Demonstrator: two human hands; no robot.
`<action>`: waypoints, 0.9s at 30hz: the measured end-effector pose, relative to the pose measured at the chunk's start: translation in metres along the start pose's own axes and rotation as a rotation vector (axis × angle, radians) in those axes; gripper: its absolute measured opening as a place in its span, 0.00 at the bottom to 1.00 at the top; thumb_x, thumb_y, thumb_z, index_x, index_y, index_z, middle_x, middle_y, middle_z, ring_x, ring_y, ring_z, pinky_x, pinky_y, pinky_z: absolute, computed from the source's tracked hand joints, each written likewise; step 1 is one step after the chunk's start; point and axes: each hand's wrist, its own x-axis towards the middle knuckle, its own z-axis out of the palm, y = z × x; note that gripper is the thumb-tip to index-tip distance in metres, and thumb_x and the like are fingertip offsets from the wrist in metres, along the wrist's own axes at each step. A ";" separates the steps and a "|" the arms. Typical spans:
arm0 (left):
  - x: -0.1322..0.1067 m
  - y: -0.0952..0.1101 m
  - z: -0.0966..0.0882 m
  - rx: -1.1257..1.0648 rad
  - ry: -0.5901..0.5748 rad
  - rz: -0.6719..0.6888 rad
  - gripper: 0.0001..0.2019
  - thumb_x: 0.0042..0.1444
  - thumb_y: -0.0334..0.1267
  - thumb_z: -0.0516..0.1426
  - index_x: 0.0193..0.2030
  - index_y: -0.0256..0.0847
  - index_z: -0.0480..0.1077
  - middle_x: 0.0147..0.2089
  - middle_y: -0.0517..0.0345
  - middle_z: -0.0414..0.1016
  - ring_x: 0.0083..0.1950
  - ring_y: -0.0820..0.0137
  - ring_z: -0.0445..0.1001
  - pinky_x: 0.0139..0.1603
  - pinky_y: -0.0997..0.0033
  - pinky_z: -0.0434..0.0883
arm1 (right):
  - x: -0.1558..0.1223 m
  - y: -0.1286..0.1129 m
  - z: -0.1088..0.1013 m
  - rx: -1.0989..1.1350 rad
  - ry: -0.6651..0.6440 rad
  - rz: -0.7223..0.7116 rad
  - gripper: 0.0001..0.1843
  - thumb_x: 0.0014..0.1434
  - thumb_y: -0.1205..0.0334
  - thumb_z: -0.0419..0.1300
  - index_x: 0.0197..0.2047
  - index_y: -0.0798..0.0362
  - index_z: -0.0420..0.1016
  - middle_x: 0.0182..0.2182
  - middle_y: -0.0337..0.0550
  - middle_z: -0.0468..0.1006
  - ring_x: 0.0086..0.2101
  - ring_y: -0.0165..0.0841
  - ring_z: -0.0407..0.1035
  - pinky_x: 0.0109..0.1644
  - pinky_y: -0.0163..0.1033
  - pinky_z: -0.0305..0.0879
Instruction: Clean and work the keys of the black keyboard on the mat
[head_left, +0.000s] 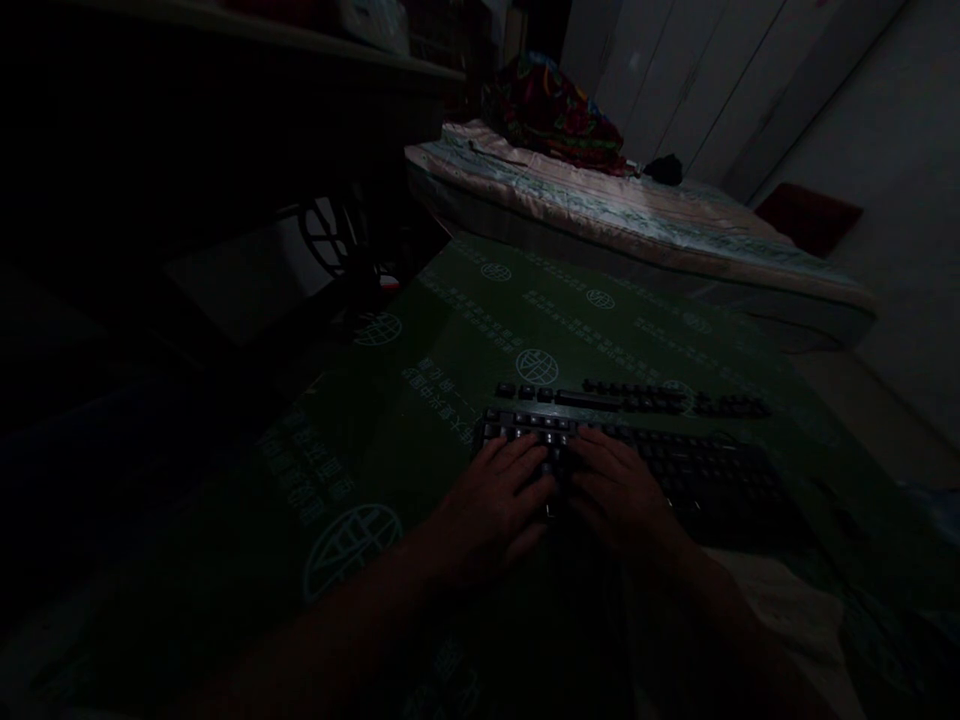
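The room is very dark. A black keyboard (697, 475) lies on a green printed sheet (465, 340) spread on the floor. My left hand (499, 500) rests on the keyboard's left end, fingers stretched over the keys. Close beside it, my right hand (619, 495) also lies on the keys, fingers flat and apart. Neither hand holds anything. Just beyond the keyboard lies a row of loose black keycaps (637, 398).
A low mattress (637, 215) with a pale patterned cover runs across the back, a bundle of red patterned cloth (559, 110) on its far end. A dark table with a metal treadle frame (330, 235) stands at left. A red cushion (808, 215) lies by the right wall.
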 end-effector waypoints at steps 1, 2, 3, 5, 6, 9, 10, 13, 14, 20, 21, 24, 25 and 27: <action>0.000 0.000 0.000 -0.003 0.004 0.001 0.19 0.57 0.39 0.57 0.55 0.38 0.64 0.63 0.40 0.61 0.65 0.50 0.56 0.61 0.43 0.57 | 0.000 0.000 0.000 -0.007 -0.003 -0.003 0.06 0.57 0.70 0.57 0.37 0.55 0.75 0.49 0.54 0.75 0.56 0.46 0.63 0.54 0.55 0.68; 0.000 0.000 0.000 -0.006 0.007 -0.002 0.19 0.56 0.39 0.57 0.55 0.38 0.64 0.63 0.40 0.61 0.65 0.50 0.56 0.61 0.43 0.57 | 0.001 -0.001 0.000 -0.012 -0.006 -0.006 0.06 0.57 0.70 0.57 0.36 0.55 0.75 0.48 0.54 0.75 0.56 0.46 0.64 0.53 0.55 0.68; 0.000 0.000 0.000 -0.010 0.010 -0.004 0.20 0.56 0.39 0.57 0.55 0.38 0.64 0.63 0.40 0.61 0.65 0.50 0.56 0.61 0.43 0.57 | 0.001 -0.001 -0.001 -0.014 -0.007 -0.007 0.06 0.57 0.70 0.57 0.36 0.55 0.75 0.48 0.54 0.76 0.55 0.46 0.64 0.53 0.55 0.68; 0.000 0.000 -0.001 -0.017 0.012 -0.002 0.19 0.56 0.38 0.57 0.55 0.38 0.64 0.62 0.40 0.62 0.66 0.50 0.56 0.60 0.43 0.58 | 0.001 -0.001 -0.001 -0.011 -0.012 -0.003 0.06 0.57 0.70 0.57 0.37 0.55 0.75 0.48 0.54 0.76 0.55 0.46 0.64 0.53 0.55 0.68; 0.000 0.000 -0.002 -0.017 0.010 -0.001 0.19 0.56 0.38 0.57 0.55 0.38 0.64 0.62 0.40 0.62 0.66 0.50 0.56 0.61 0.43 0.57 | 0.001 -0.001 -0.001 -0.008 -0.016 -0.001 0.06 0.57 0.70 0.57 0.37 0.55 0.75 0.48 0.54 0.76 0.55 0.46 0.64 0.53 0.55 0.68; 0.001 0.001 -0.004 -0.013 0.010 0.006 0.18 0.56 0.38 0.57 0.54 0.37 0.65 0.62 0.40 0.62 0.65 0.50 0.56 0.61 0.44 0.58 | 0.001 -0.001 -0.001 0.012 -0.043 0.008 0.06 0.58 0.70 0.56 0.37 0.55 0.75 0.49 0.54 0.75 0.56 0.45 0.63 0.54 0.55 0.68; 0.001 0.001 -0.004 -0.010 0.009 0.003 0.18 0.56 0.38 0.57 0.53 0.37 0.65 0.62 0.40 0.62 0.65 0.50 0.56 0.61 0.44 0.57 | 0.001 -0.001 -0.001 0.021 -0.055 0.013 0.07 0.58 0.70 0.56 0.37 0.55 0.75 0.49 0.54 0.75 0.56 0.45 0.63 0.54 0.55 0.68; 0.001 0.001 -0.004 -0.012 0.009 -0.002 0.18 0.56 0.38 0.57 0.54 0.38 0.65 0.62 0.40 0.62 0.65 0.50 0.56 0.61 0.44 0.57 | 0.000 -0.001 0.000 0.035 -0.060 0.020 0.07 0.58 0.70 0.56 0.37 0.55 0.75 0.49 0.53 0.75 0.57 0.45 0.62 0.54 0.56 0.67; 0.001 0.001 -0.003 -0.014 0.009 -0.005 0.19 0.57 0.38 0.57 0.54 0.38 0.65 0.62 0.41 0.62 0.66 0.51 0.55 0.61 0.44 0.57 | 0.000 -0.001 0.000 0.036 -0.052 0.021 0.07 0.58 0.70 0.56 0.37 0.55 0.75 0.48 0.53 0.75 0.56 0.45 0.63 0.54 0.56 0.67; 0.001 0.001 -0.004 -0.016 -0.002 0.000 0.19 0.56 0.37 0.57 0.55 0.38 0.64 0.62 0.42 0.62 0.66 0.51 0.55 0.62 0.46 0.56 | -0.001 -0.003 0.002 0.034 -0.007 0.027 0.07 0.58 0.70 0.57 0.37 0.55 0.76 0.47 0.52 0.76 0.55 0.45 0.64 0.53 0.54 0.69; 0.002 0.001 -0.005 -0.018 -0.011 0.000 0.19 0.56 0.37 0.57 0.55 0.38 0.64 0.62 0.41 0.62 0.66 0.51 0.55 0.62 0.45 0.57 | -0.001 -0.003 0.003 0.033 0.004 0.028 0.06 0.58 0.70 0.57 0.37 0.55 0.76 0.46 0.52 0.76 0.55 0.45 0.64 0.53 0.54 0.69; 0.002 0.002 -0.007 -0.025 -0.014 -0.009 0.19 0.57 0.38 0.57 0.55 0.38 0.64 0.62 0.41 0.62 0.66 0.50 0.56 0.61 0.44 0.57 | -0.003 -0.003 0.005 0.031 0.037 0.042 0.06 0.58 0.69 0.58 0.37 0.54 0.76 0.46 0.51 0.76 0.55 0.44 0.65 0.53 0.53 0.70; 0.002 0.002 -0.007 -0.024 -0.014 -0.009 0.19 0.57 0.38 0.57 0.55 0.38 0.64 0.62 0.40 0.62 0.66 0.50 0.56 0.61 0.44 0.58 | -0.004 -0.003 0.005 0.030 0.045 0.047 0.06 0.58 0.69 0.58 0.36 0.53 0.76 0.46 0.51 0.76 0.55 0.44 0.65 0.53 0.53 0.70; 0.002 0.002 -0.007 -0.023 -0.015 -0.006 0.18 0.57 0.38 0.56 0.55 0.38 0.64 0.62 0.40 0.62 0.66 0.50 0.56 0.61 0.44 0.58 | -0.005 -0.003 0.006 0.029 0.055 0.048 0.06 0.58 0.69 0.58 0.35 0.53 0.76 0.46 0.51 0.77 0.55 0.44 0.64 0.52 0.53 0.70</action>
